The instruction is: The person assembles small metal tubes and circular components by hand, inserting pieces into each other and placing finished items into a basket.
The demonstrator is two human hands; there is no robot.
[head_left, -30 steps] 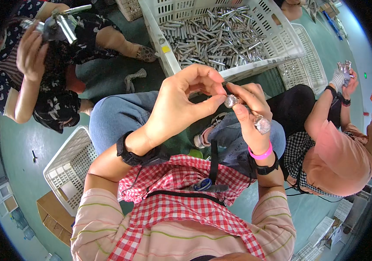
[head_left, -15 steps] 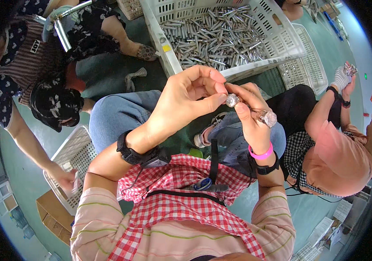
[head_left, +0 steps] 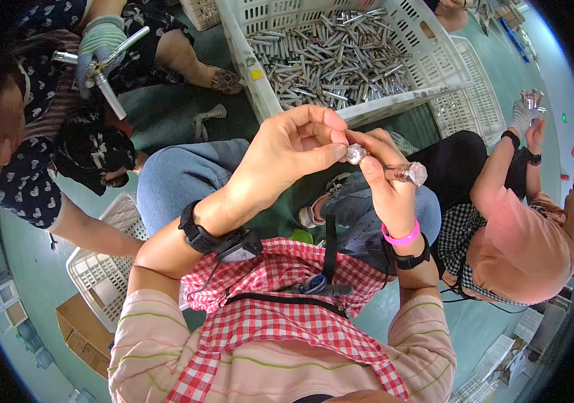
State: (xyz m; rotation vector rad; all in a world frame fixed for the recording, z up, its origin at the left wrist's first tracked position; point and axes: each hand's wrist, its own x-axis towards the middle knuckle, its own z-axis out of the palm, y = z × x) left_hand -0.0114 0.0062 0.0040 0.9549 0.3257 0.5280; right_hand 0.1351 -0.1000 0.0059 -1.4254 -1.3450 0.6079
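My left hand (head_left: 283, 151) is closed in a pinch, thumb and fingertips at a small shiny metal piece (head_left: 356, 154) with a round, bright end. Fingers of my right hand (head_left: 389, 178) curl behind that piece, with the thumb beside it. Out of my right hand sticks a second metal piece, a short silvery rod with a wide glittering end (head_left: 416, 174). How far the rod runs inside the palm is hidden. Both hands are raised above my lap, just in front of a white crate (head_left: 367, 111).
Many short metal tubes (head_left: 334, 60) lie in the crate. At left a person with a gloved hand (head_left: 102, 43) holds several metal tubes, one arm reaching toward a white basket (head_left: 99, 262). Another person (head_left: 522, 248) sits close at right, holding metal pieces. A cardboard box (head_left: 85, 332) stands lower left.
The rod in my right hand has tilted, its glittering end turning outward; my left hand has barely moved. The person at left has leaned in and lowered the gloved hand.
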